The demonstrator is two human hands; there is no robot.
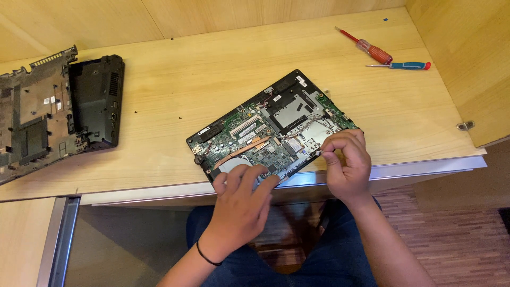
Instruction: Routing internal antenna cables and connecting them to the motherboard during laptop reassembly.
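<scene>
Laptop board braced by flat left hand; right hand pinching small part.

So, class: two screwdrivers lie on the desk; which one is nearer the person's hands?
The blue-handled screwdriver; the red-handled screwdriver lies beyond it, farther from the right hand.

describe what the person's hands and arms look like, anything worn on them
Both forearms are bare, with no sleeves in view. The left hand has a thin black band round its wrist. The right hand wears nothing: no glove, ring, watch or band that shows. Neither hand is gloved.
</scene>
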